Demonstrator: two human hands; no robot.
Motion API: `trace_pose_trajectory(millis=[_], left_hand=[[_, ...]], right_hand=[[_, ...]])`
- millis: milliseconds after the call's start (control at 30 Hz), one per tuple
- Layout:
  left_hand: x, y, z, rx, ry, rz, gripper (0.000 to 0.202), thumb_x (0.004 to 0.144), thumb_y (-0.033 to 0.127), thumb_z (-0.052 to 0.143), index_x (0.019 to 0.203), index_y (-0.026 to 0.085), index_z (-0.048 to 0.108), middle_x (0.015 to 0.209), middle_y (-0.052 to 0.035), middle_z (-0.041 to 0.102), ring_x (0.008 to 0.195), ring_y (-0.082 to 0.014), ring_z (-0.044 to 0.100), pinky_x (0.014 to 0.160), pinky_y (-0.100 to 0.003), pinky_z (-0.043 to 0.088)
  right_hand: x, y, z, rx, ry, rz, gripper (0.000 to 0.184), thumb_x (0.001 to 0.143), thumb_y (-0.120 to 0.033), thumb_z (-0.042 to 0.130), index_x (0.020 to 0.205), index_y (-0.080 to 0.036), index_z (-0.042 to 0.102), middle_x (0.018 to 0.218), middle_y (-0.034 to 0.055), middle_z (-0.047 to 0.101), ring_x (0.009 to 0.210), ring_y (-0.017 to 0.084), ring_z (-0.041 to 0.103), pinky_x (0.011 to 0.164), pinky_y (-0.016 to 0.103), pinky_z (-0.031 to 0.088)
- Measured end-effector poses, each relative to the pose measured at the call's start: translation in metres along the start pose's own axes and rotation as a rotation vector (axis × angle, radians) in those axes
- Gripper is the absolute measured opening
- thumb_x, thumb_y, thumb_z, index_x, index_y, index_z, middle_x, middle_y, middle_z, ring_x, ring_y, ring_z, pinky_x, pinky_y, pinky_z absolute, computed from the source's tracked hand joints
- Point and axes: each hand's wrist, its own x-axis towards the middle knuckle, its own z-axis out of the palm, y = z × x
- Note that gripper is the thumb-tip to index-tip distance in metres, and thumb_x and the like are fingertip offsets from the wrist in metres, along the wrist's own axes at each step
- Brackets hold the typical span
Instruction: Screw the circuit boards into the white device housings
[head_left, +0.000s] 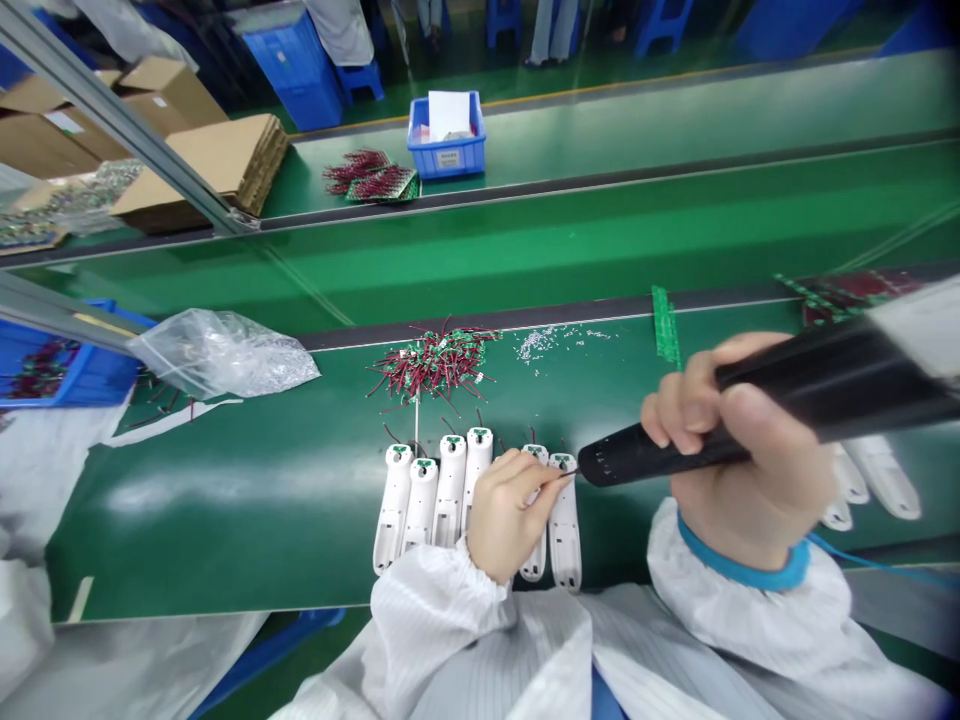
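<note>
My right hand (750, 450) is wrapped around a black electric screwdriver (660, 455), tilted with its bit pointing left. The fingertips of my left hand (511, 510) are pinched together at the tip of the bit; whatever is between them is too small to make out. Beneath them stand white plastic housings (566, 530) in a row, each with a small green circuit board at its top end. One housing (480, 455) is partly covered by my left hand. Thin dark red wires stick up from some of the boards.
Past the housings lie a pile of wired circuit boards (439, 362) and scattered small screws (538, 343). A clear plastic bag (225, 355) and a blue bin (97, 375) are at left. More white housings (885, 475) lie at right. Green board strips (664, 325) rest near the ledge.
</note>
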Motion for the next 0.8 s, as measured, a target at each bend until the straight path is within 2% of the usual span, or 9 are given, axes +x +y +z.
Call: trace_pose_trajectory(millis=[100,200,267,300,367,467,600,700,800], left_hand=[[0.000,0.005,0.006,0.050,0.008,0.029,0.019,0.092,0.019,0.057,0.078,0.013,0.070,0.067,-0.0045,0.064,0.067,-0.0171,0.056,0.063,-0.029,0.045],[-0.001,0.012,0.014,0.026,-0.013,0.040,0.029,0.095,0.021,0.051,0.073,0.015,0.068,0.065,-0.0039,0.063,0.065,-0.0166,0.055,0.061,-0.029,0.044],[-0.001,0.015,0.018,0.008,-0.036,0.049,0.033,0.096,0.024,0.048,0.072,0.017,0.069,0.064,-0.0037,0.064,0.064,-0.0164,0.055,0.060,-0.029,0.044],[-0.001,0.016,0.019,0.002,-0.043,0.054,0.034,0.097,0.025,0.047,0.072,0.017,0.069,0.064,-0.0038,0.064,0.063,-0.0165,0.055,0.060,-0.029,0.045],[-0.002,0.017,0.018,-0.016,-0.042,0.052,0.032,0.097,0.026,0.048,0.077,0.016,0.071,0.066,-0.0045,0.067,0.064,-0.0168,0.057,0.061,-0.030,0.046],[-0.008,0.017,0.012,-0.103,-0.014,-0.039,0.024,0.094,0.027,0.054,0.087,0.016,0.074,0.072,-0.0055,0.071,0.068,-0.0170,0.062,0.066,-0.029,0.049],[-0.022,0.014,0.009,-0.370,-0.069,-0.426,0.018,0.090,0.027,0.061,0.085,0.017,0.075,0.078,-0.0051,0.076,0.073,-0.0171,0.069,0.072,-0.027,0.053],[-0.032,0.007,0.017,-0.606,-0.176,-0.668,0.016,0.084,0.030,0.066,0.084,0.017,0.076,0.093,-0.0073,0.078,0.088,-0.0209,0.072,0.082,-0.029,0.055],[-0.035,0.002,0.025,-0.707,-0.222,-0.740,0.022,0.079,0.036,0.070,0.080,0.015,0.075,0.101,-0.0103,0.077,0.098,-0.0250,0.071,0.089,-0.034,0.054]], right_hand=[[-0.001,-0.001,-0.003,-0.052,-0.156,-0.014,0.022,0.078,-0.026,0.073,0.097,-0.020,0.062,0.058,-0.0038,0.054,0.044,0.010,0.049,0.042,0.027,0.040],[-0.001,-0.004,-0.011,-0.026,-0.472,-0.002,0.051,0.076,-0.039,0.075,0.120,-0.022,0.056,0.070,0.0008,0.059,0.054,0.016,0.057,0.044,0.032,0.045],[-0.001,-0.004,-0.016,0.030,-0.661,0.070,0.059,0.077,-0.036,0.074,0.129,-0.025,0.050,0.071,0.0007,0.060,0.051,0.015,0.056,0.042,0.030,0.044],[-0.002,-0.002,-0.018,0.041,-0.699,0.107,0.056,0.079,-0.031,0.072,0.130,-0.028,0.050,0.067,-0.0011,0.059,0.046,0.013,0.053,0.040,0.028,0.042],[-0.005,0.003,-0.021,0.038,-0.658,0.137,0.048,0.082,-0.021,0.067,0.126,-0.030,0.052,0.059,-0.0049,0.055,0.039,0.010,0.045,0.035,0.024,0.037],[-0.009,0.018,-0.020,-0.023,-0.407,0.078,0.036,0.083,-0.018,0.065,0.117,-0.027,0.057,0.055,-0.0064,0.052,0.038,0.009,0.043,0.036,0.023,0.037],[-0.006,0.041,-0.020,-0.112,-0.113,-0.032,0.026,0.081,-0.016,0.066,0.106,-0.023,0.060,0.055,-0.0064,0.052,0.038,0.009,0.046,0.039,0.025,0.040],[-0.001,0.054,-0.022,-0.155,-0.026,-0.038,0.024,0.079,-0.017,0.067,0.101,-0.023,0.061,0.055,-0.0070,0.053,0.037,0.010,0.045,0.039,0.026,0.041],[0.002,0.061,-0.023,-0.201,-0.015,-0.018,0.025,0.078,-0.019,0.069,0.100,-0.025,0.061,0.055,-0.0078,0.052,0.037,0.010,0.046,0.039,0.026,0.040]])
